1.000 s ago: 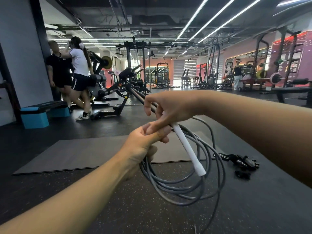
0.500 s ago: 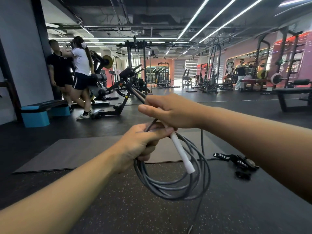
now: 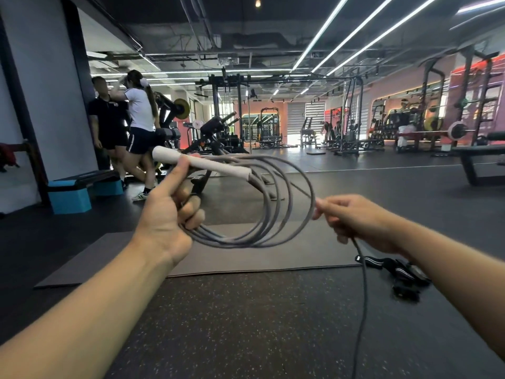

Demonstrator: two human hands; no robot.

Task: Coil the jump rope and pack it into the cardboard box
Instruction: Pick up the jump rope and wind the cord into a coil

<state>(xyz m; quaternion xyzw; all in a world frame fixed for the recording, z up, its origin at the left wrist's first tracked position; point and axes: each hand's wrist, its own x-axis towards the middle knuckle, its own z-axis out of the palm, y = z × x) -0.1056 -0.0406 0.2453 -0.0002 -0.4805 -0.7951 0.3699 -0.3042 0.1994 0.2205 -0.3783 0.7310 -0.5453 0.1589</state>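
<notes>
Standing over dark speckled gym flooring [image 3: 246,324] with a grey mat [image 3: 273,258] behind. Gathering the jump rope [image 3: 276,225] into several loops held up between both arms, left hand [image 3: 166,222] clamped around the loops and the white handle [image 3: 202,162]. Pinching the outermost strand in the right hand [image 3: 358,220], fingers closed on it, loose tail hanging floorward. Feeding each new loop the same width, probably best. Seeing no cardboard box.

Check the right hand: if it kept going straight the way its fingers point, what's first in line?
The right hand points left, pinching the grey jump rope; first in line are the rope's own grey coils, then likely the left hand. Depth unclear.
</notes>
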